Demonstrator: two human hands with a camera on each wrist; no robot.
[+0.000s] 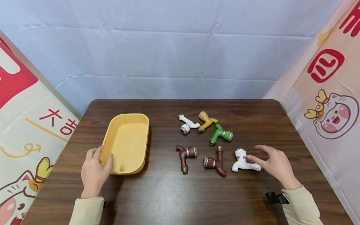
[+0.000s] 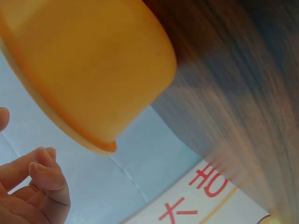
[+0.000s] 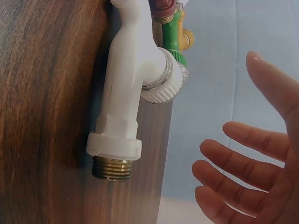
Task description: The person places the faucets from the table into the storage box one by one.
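My left hand is at the near left corner of a yellow plastic basin. In the left wrist view its loosely bent fingers stand apart from the basin's wall. My right hand hovers just above and right of a white tap, thumb and fingers spread around nothing. The right wrist view shows that tap lying on the table, its brass thread toward me, with a gap to the fingers. Left of it lie two brown taps. Farther back are a green tap, a yellow tap and another white tap.
Everything lies on a dark wood table with rounded far corners. A pale cloth hangs behind it, and printed cloths with cartoon cats stand at both sides. A black strap sits at the right wrist.
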